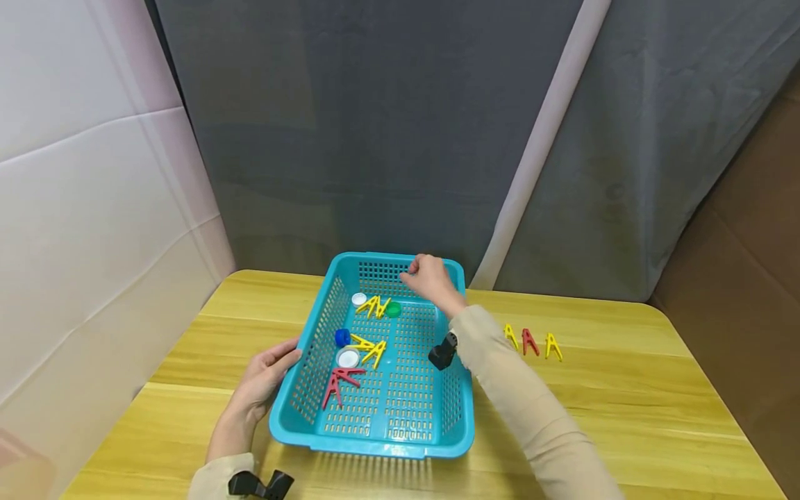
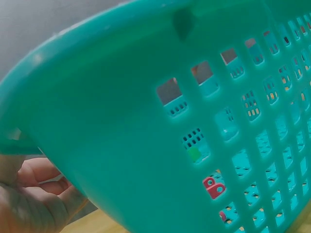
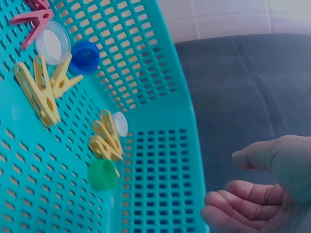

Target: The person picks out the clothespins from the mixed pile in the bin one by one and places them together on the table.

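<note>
A turquoise plastic basket (image 1: 369,448) with perforated walls stands on the table. My left hand (image 1: 259,385) grips its left rim; the left wrist view shows the fingers (image 2: 39,172) curled at the rim. Over the basket's far right part is my right hand (image 1: 433,283), fingers loosely bent and holding nothing. Inside, along the left side, lie red clothespins (image 1: 332,390), yellow clothespins (image 1: 375,353) and more yellow clothespins (image 3: 106,137) farther back. Among them are a blue bottle cap (image 3: 85,57), a round white-centred lid (image 3: 52,43), a small white cap (image 1: 359,299) and a green cap (image 3: 102,174).
Right of the basket, a yellow clothespin (image 1: 511,336), a red clothespin (image 1: 529,342) and another yellow clothespin (image 1: 553,346) lie in a row on the wooden table (image 1: 625,396). Grey cloth (image 1: 406,139) hangs behind the table, with a pale wall (image 1: 94,173) at left.
</note>
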Demonstrator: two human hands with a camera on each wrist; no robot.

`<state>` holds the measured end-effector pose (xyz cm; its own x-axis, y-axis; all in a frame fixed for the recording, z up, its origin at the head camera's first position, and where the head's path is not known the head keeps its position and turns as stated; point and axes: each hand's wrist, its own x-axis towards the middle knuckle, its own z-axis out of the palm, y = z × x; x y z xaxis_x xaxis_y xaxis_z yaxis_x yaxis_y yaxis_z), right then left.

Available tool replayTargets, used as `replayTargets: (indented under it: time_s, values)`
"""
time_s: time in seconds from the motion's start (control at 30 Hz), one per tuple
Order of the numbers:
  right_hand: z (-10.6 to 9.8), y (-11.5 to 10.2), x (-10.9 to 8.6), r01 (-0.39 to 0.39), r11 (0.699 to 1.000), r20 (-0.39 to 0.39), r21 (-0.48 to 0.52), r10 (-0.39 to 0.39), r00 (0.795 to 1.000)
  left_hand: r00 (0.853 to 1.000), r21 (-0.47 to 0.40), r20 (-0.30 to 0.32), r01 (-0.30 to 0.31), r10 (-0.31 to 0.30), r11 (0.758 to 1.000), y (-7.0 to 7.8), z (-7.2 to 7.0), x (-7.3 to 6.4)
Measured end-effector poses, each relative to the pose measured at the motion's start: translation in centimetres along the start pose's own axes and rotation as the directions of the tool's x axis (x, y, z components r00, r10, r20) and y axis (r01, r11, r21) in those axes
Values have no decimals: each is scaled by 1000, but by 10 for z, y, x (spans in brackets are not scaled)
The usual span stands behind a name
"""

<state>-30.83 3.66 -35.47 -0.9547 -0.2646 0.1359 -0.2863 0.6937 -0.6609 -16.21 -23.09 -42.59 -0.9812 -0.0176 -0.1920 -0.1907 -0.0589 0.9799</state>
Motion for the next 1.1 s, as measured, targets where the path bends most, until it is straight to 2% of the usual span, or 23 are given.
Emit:
replayTargets:
  time_s: [0.17,0.4,0.7,1.1]
  values:
    - [17,-3,5,38,999,65,3,-39,997,1000,16,-12,0,1,1000,-1,0,1]
    - [38,-6,11,38,998,120,-59,-31,992,1000,17,-12,-3,3,1000,-2,2,0]
    - [60,-2,19,-15,999,149,-41,21,989,1000,-4,1,-11,11,1000,-1,0,-1]
    - [76,12,23,-48,999,263,-12,50,964,1000,-22,14,-7,8,1000,-1,-2,-2]
